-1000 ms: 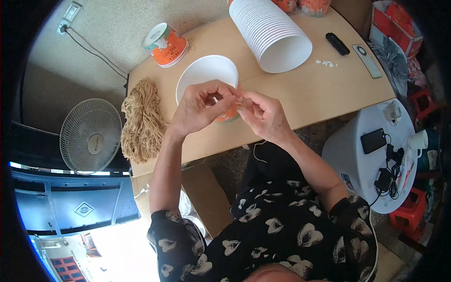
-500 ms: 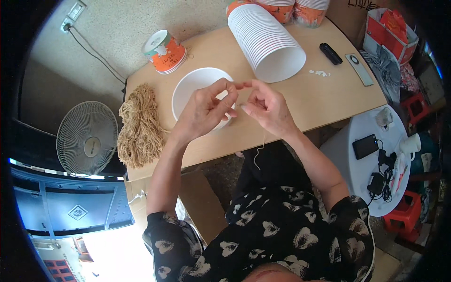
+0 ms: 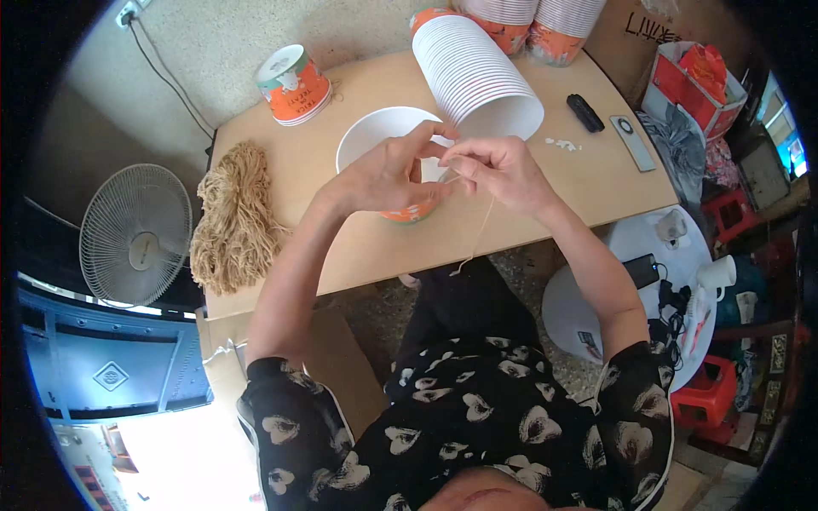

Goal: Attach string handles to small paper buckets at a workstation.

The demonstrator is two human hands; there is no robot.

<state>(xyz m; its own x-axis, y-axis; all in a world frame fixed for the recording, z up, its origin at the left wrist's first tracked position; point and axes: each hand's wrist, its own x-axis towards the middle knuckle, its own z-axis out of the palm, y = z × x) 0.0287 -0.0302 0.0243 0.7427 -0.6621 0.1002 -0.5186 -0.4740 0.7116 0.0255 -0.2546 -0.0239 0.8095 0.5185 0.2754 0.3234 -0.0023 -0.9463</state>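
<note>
My right hand [image 3: 504, 175] pinches a thin tan string [image 3: 487, 223] between thumb and forefinger. Its loose end hangs down past the table's front edge. My left hand [image 3: 388, 173] meets it from the other side, fingers curled in a C and a short strand at its fingertips; how the string runs through them is partly hidden. Both hands are held over a white paper bucket [image 3: 356, 140] with an orange printed outside, which the left hand partly covers. To the left lies a thick hank of tan string [image 3: 234, 217].
An orange-and-green bucket stack [image 3: 294, 89] stands at the back left. A long stack of white buckets [image 3: 481, 72] lies at the back. White scraps [image 3: 562, 145], a black object [image 3: 584, 112] and a grey remote-like object [image 3: 632, 143] sit at right. A fan [image 3: 136, 237] stands left.
My hands have drawn closer, the right now pinching beside the left fingertips. More string hangs in plain sight from the right hand. The view has shifted slightly.
</note>
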